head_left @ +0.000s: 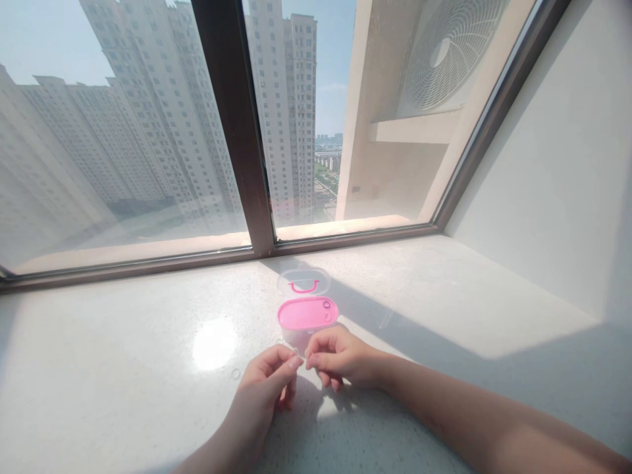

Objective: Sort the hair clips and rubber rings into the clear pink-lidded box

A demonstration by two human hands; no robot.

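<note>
Both hands meet just in front of a small oval box with a pink top [302, 313]. My left hand [274, 376] is closed in a pinch, thumb against forefinger, on something thin and pale, too small to name. Almost touching it, my right hand [340, 357] pinches too, with a tiny pale piece at its fingertips that I cannot make out. Two small rings, one dark [326, 305] and one pink [327, 317], lie on the pink top's right end. A clear lid [320, 280] with a pink handle [305, 288] lies behind the box.
A small clear ring [236, 373] lies on the pale speckled sill [123, 368], left of my left hand. The window frame [345, 238] runs along the back. A white wall [553, 178] bounds the right side. Bright sun glare covers part of the sill.
</note>
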